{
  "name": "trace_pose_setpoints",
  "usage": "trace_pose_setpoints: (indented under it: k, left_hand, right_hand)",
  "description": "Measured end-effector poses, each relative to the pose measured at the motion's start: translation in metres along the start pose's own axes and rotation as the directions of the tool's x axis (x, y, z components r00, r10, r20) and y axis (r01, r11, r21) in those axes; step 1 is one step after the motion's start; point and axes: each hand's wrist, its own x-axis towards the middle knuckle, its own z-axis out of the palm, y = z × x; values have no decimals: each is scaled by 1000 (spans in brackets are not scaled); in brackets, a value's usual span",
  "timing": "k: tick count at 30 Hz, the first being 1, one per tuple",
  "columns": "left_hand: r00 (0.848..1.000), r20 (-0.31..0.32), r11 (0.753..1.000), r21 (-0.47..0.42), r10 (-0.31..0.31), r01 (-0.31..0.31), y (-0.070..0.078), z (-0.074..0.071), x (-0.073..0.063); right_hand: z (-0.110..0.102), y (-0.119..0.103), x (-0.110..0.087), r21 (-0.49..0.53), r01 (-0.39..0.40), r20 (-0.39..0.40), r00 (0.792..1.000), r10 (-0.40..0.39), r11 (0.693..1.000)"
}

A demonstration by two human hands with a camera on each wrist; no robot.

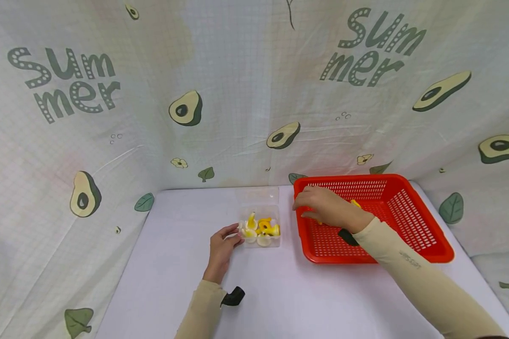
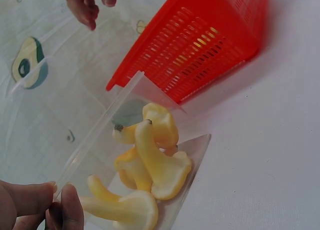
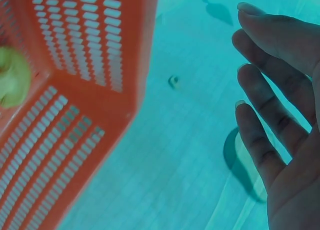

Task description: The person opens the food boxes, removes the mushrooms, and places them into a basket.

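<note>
My left hand (image 1: 221,247) pinches the rim of a clear plastic box (image 1: 275,244) between thumb and fingers at its left side. Inside lie several yellow-and-white mushrooms (image 2: 165,175), some with stems pointing up. The box's clear lid (image 1: 256,194) stands folded back behind it. Over the left side of a red slatted basket (image 1: 392,184) hovers my right hand (image 1: 324,207), its fingers spread and holding nothing in the right wrist view. A yellow mushroom (image 3: 12,78) lies in the basket, partly out of frame there.
All this stands on a white table (image 1: 174,226) with the basket right of the box. A printed cloth (image 1: 237,84) with avocados and lettering hangs behind and along the sides. The right forearm (image 1: 403,263) crosses over the basket's front edge.
</note>
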Motion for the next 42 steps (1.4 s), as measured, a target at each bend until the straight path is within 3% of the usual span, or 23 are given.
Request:
trace_pose_setpoints:
  k: [9, 15, 30, 42]
  left_hand:
    - [1000, 5, 1000, 2, 14, -14, -2, -1, 2]
    - [1000, 17, 1000, -14, 26, -26, -2, 0, 3]
    - [999, 22, 999, -20, 29, -28, -1, -1, 2]
    - [999, 33, 1000, -9, 21, -21, -2, -2, 1]
  right_hand:
    - [14, -18, 27, -26, 70, 13, 998, -69, 997]
    - [24, -26, 40, -5, 87, 67, 994, -86, 996]
    - [51, -36, 66, 21, 37, 251, 967, -41, 999]
    - [62, -37, 75, 9, -13, 330, 944, 10, 1000]
